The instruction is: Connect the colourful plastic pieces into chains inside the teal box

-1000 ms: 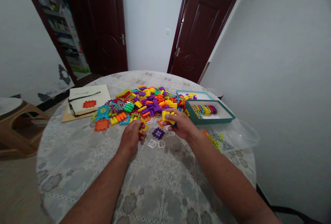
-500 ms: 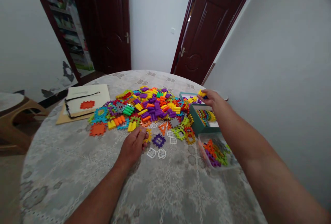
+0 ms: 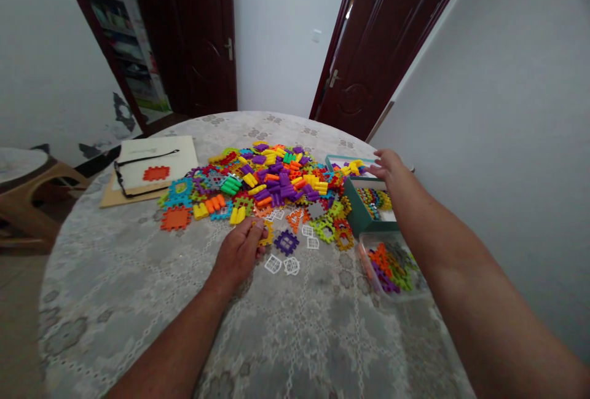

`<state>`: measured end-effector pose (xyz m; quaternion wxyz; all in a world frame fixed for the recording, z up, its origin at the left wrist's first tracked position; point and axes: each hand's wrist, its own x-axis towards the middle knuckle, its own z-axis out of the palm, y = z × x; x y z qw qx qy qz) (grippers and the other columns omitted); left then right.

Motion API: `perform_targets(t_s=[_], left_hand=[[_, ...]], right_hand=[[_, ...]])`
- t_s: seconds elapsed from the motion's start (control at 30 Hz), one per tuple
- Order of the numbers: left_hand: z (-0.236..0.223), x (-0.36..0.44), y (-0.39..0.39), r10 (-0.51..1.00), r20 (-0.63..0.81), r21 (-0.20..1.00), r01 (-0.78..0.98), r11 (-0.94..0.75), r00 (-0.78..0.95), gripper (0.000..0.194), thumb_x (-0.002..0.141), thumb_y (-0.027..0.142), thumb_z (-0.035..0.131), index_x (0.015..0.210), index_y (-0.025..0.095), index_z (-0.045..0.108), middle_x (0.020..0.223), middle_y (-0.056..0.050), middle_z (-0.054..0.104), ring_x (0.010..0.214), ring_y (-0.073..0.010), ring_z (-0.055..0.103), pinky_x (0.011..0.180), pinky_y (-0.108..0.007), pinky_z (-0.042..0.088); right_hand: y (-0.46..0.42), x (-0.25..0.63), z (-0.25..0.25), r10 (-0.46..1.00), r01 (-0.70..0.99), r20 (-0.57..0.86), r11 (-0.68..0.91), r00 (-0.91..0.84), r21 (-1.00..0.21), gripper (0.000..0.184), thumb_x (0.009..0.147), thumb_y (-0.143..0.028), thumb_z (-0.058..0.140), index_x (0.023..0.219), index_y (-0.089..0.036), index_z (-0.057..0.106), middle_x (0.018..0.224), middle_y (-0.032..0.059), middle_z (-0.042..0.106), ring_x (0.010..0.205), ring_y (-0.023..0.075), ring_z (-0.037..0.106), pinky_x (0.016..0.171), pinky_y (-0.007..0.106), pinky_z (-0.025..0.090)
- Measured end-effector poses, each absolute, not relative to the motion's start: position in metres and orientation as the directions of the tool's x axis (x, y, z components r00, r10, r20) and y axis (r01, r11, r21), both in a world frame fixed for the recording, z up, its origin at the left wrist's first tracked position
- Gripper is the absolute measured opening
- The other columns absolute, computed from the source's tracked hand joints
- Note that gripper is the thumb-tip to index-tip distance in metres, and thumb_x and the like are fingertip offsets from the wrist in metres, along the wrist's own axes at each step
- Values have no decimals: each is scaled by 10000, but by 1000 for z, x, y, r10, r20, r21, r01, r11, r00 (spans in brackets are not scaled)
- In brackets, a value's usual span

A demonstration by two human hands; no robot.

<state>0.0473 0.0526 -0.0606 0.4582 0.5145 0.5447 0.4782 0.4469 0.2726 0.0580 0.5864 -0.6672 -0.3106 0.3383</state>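
My left hand [image 3: 241,246] rests on the table, its fingers closed on a yellow-orange notched building piece [image 3: 267,233]. Just right of it lies a purple window-shaped piece [image 3: 286,242], with small white lattice pieces [image 3: 273,264] around. My right hand [image 3: 386,164] is stretched out over the far shallow box [image 3: 329,163], fingers extended and apart. Close to its fingertips are yellow pieces [image 3: 354,167] in that box, with purple ones alongside. A large heap of mixed plastic building pieces [image 3: 281,187] covers the middle of the table.
A green box [image 3: 362,221] with rows of coloured pieces stands under my right forearm. Nearer is a clear tub [image 3: 387,296] of loose pieces. On the left, paper [image 3: 184,147] carries black-framed glasses [image 3: 120,179] and an orange-red square piece [image 3: 157,173].
My right hand has let go of the yellow piece, which now lies in the far box, and its fingers have spread. My left hand keeps its hold. The view has tilted down slightly.
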Motion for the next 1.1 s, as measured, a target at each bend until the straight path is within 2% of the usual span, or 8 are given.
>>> perform_targets(t_s=[0.17, 0.27, 0.4, 0.5, 0.57, 0.77, 0.97, 1.1], left_hand=[[-64, 47, 54, 999, 13, 990, 137, -8, -38, 425, 1010, 598, 535, 928, 210, 691, 886, -47, 718, 603, -153, 657, 519, -252, 496], [-67, 48, 55, 999, 24, 989, 146, -19, -31, 421, 1018, 588, 517, 936, 209, 681, 904, -41, 714, 607, -142, 653, 516, -241, 487], [-65, 50, 54, 999, 41, 989, 139, -39, -14, 434, 1016, 599, 497, 919, 204, 647, 907, -38, 708, 599, -134, 642, 509, -236, 468], [-63, 50, 53, 997, 77, 983, 169, -74, -7, 441, 1007, 601, 487, 919, 200, 649, 894, -42, 711, 602, -141, 649, 525, -252, 482], [-61, 50, 53, 996, 87, 979, 187, -82, -18, 433, 998, 588, 485, 927, 199, 659, 902, -47, 716, 609, -150, 659, 535, -267, 496], [-60, 50, 54, 997, 82, 978, 194, -77, -16, 417, 995, 569, 467, 904, 203, 643, 892, -40, 707, 603, -151, 657, 527, -274, 484], [-65, 48, 57, 994, 110, 972, 210, -107, -1, 435, 1010, 583, 450, 892, 208, 635, 860, -29, 700, 612, -157, 652, 545, -272, 479], [-64, 48, 57, 993, 116, 973, 202, -115, 6, 430, 1007, 583, 453, 890, 209, 631, 846, -22, 697, 622, -162, 651, 573, -279, 487]], right_hand=[[233, 405, 58, 890, 93, -35, -87, 455, -992, 257, 783, -137, 692, 1033, -196, 679, 1012, 65, 647, 926, 199, 653, 794, 357, 618], [184, 371, 51, 970, 351, 130, 51, 207, -935, 228, 788, -167, 781, 1010, -209, 751, 1053, 74, 719, 1040, 244, 663, 935, 429, 592], [120, 321, 30, 957, 826, 250, 258, -147, -502, 290, 910, -275, 754, 1190, -199, 740, 1292, 142, 709, 1287, 305, 606, 1175, 488, 438], [97, 290, 8, 972, 975, 216, 133, -93, -179, 460, 1008, -383, 639, 1390, -127, 628, 1406, 227, 629, 1344, 347, 585, 1156, 490, 446], [94, 277, -7, 980, 995, 197, -23, 43, -101, 547, 1035, -471, 585, 1453, -119, 574, 1452, 253, 582, 1327, 369, 595, 1099, 498, 486], [90, 262, -38, 956, 978, 215, -180, 198, -100, 611, 1021, -586, 571, 1466, -168, 572, 1552, 251, 488, 1378, 411, 504, 1029, 540, 509], [59, 246, -49, 967, 995, 249, -34, 56, -94, 530, 993, -550, 628, 1356, -164, 641, 1390, 224, 604, 1277, 379, 559, 1050, 524, 481], [51, 249, -45, 942, 965, 306, 198, -139, -172, 443, 1038, -469, 572, 1365, -178, 641, 1312, 170, 662, 1229, 304, 593, 1074, 432, 477]])
